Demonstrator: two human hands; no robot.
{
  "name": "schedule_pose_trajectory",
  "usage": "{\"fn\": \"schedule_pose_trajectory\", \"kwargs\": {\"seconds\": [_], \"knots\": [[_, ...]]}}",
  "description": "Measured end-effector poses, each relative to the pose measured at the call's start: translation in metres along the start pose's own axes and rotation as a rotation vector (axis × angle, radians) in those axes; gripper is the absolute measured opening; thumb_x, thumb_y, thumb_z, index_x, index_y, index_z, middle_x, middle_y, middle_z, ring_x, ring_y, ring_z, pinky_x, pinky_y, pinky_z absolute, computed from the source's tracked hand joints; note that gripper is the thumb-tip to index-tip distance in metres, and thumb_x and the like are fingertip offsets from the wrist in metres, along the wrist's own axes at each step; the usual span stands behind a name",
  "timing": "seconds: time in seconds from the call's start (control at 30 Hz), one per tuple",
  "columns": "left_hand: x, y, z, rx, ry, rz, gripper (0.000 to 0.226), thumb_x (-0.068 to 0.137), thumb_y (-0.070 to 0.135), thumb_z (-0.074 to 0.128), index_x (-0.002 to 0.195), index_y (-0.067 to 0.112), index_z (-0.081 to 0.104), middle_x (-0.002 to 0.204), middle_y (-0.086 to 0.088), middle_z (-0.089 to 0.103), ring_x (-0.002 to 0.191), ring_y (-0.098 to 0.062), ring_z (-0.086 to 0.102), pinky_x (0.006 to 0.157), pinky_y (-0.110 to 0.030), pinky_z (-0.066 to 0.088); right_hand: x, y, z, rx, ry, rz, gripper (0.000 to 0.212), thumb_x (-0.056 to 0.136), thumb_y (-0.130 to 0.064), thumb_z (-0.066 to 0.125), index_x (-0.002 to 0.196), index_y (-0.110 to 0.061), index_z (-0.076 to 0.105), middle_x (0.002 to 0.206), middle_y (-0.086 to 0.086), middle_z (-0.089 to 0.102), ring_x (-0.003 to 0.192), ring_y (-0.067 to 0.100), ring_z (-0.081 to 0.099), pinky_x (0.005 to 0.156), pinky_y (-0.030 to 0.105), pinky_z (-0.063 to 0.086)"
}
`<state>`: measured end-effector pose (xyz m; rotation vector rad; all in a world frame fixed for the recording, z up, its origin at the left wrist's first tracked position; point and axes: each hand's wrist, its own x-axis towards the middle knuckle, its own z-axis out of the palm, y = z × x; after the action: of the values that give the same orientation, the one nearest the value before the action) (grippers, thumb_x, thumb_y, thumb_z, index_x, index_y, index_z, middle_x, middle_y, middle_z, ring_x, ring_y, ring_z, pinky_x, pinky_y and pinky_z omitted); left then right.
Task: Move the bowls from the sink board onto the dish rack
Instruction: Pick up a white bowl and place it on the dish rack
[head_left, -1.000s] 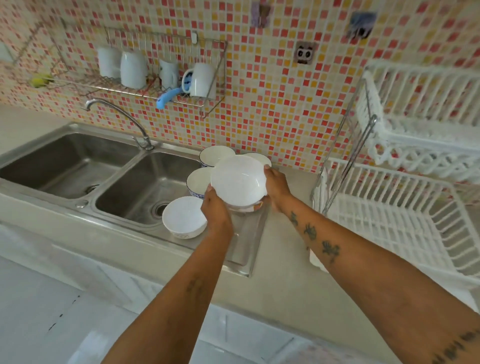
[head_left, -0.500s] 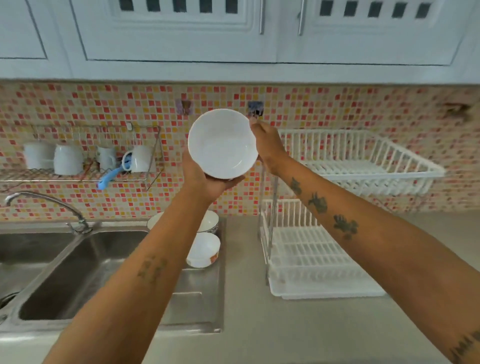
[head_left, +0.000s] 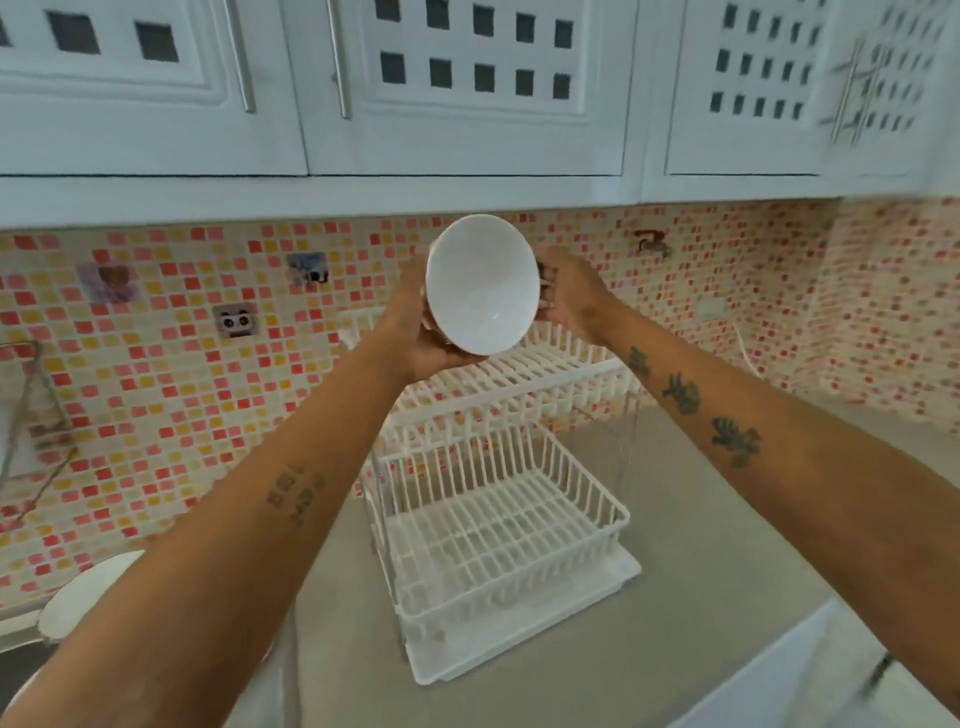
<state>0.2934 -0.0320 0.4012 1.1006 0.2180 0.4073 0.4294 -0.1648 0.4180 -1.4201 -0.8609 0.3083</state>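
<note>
White bowl (head_left: 480, 285) held in the air, tilted on edge, opening facing the camera, above the upper tier of the white dish rack (head_left: 498, 525). Left hand (head_left: 415, 332) cups its lower left side, fingers clenched around the underside. Right hand (head_left: 569, 296) grasps the right rim. Rack stands on the grey worktop (head_left: 701, 571) against the mosaic tile wall (head_left: 182, 374); both tiers bare. Another bowl (head_left: 83, 592) sits at the far left, partly hidden behind the left forearm. White cabinets (head_left: 467, 88) hang close above the held bowl.
</note>
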Motion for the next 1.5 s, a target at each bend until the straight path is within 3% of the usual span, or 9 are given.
{"fn": "schedule_pose_trajectory", "kwargs": {"seconds": [0.2,0.33,0.5,0.7,0.87,1.13,1.3,1.4,1.5], "knots": [[0.078,-0.029,0.036,0.528,0.017,0.08,0.06,0.088,0.058,0.056,0.131,0.018,0.043,0.112,-0.012,0.058,0.093,-0.026,0.063,0.081,-0.049,0.058,0.04,0.034,-0.074,-0.2,0.07,0.198,0.078,0.098,-0.057,0.01,0.129,-0.004,0.058,0.118,0.013,0.059,0.103,0.025,0.055,0.104,0.042,0.036],[0.117,-0.051,0.047,0.899,0.0,0.17,0.07,0.078,0.054,0.072,0.126,0.017,0.035,0.112,-0.007,0.056,0.075,-0.016,0.059,0.062,-0.032,0.053,0.06,0.061,-0.096,-0.322,0.056,0.305,0.075,0.094,-0.065,0.021,0.123,-0.007,0.058,0.111,0.01,0.059,0.096,0.023,0.055,0.101,0.038,0.042],[0.145,-0.065,0.047,1.223,-0.105,0.212,0.072,0.074,0.044,0.08,0.12,0.014,0.035,0.107,-0.004,0.056,0.062,-0.017,0.065,0.051,-0.024,0.052,0.076,0.086,-0.108,-0.483,-0.087,0.396,0.078,0.08,-0.075,0.036,0.126,-0.016,0.056,0.123,0.009,0.063,0.114,0.03,0.059,0.105,0.046,0.045],[0.151,-0.083,0.039,1.468,-0.114,0.244,0.069,0.071,0.036,0.084,0.115,0.017,0.034,0.118,-0.009,0.05,0.076,-0.022,0.067,0.052,-0.025,0.054,0.086,0.097,-0.099,-0.548,-0.138,0.386,0.052,0.087,-0.046,0.047,0.12,-0.007,0.055,0.096,0.009,0.059,0.079,0.024,0.051,0.071,0.034,0.04],[0.154,-0.092,0.039,1.629,-0.141,0.278,0.064,0.073,0.035,0.082,0.112,0.015,0.035,0.113,-0.007,0.046,0.092,-0.024,0.049,0.07,-0.032,0.045,0.09,0.107,-0.096,-0.657,-0.074,0.362,0.027,0.089,-0.025,0.05,0.109,-0.006,0.049,0.099,0.01,0.055,0.082,0.021,0.052,0.073,0.031,0.041],[0.156,-0.093,0.038,1.573,-0.132,0.272,0.064,0.076,0.03,0.08,0.118,0.008,0.036,0.111,-0.006,0.04,0.092,-0.023,0.047,0.07,-0.03,0.043,0.084,0.107,-0.093,-0.79,-0.013,0.277,0.021,0.09,-0.022,0.049,0.075,-0.007,0.048,0.073,0.005,0.047,0.059,0.015,0.038,0.053,0.027,0.028],[0.138,-0.073,0.028,1.385,-0.068,0.246,0.089,0.076,0.048,0.076,0.141,0.012,0.028,0.149,-0.01,0.035,0.13,-0.028,0.045,0.094,-0.031,0.041,0.078,0.102,-0.083,-0.774,0.272,-0.153,0.034,0.087,-0.009,0.048,0.062,0.012,0.054,0.06,0.027,0.049,0.052,0.026,0.041,0.054,0.028,0.033],[0.111,-0.048,0.016,1.264,0.002,0.276,0.081,0.085,0.056,0.062,0.146,0.016,0.024,0.156,-0.008,0.03,0.14,-0.025,0.038,0.098,-0.03,0.036,0.083,0.083,-0.061,-0.645,0.32,-0.267,0.033,0.088,-0.008,0.048,0.069,0.017,0.058,0.073,0.035,0.062,0.07,0.043,0.058,0.062,0.022,0.044],[0.08,-0.023,-0.011,1.27,0.121,0.347,0.068,0.093,0.055,0.049,0.143,0.013,0.029,0.152,-0.01,0.037,0.134,-0.024,0.044,0.097,-0.031,0.04,0.084,0.064,-0.008,-0.535,0.248,-0.346,0.032,0.089,-0.011,0.048,0.08,0.016,0.063,0.083,0.034,0.065,0.082,0.042,0.063,0.066,0.02,0.049]]}}
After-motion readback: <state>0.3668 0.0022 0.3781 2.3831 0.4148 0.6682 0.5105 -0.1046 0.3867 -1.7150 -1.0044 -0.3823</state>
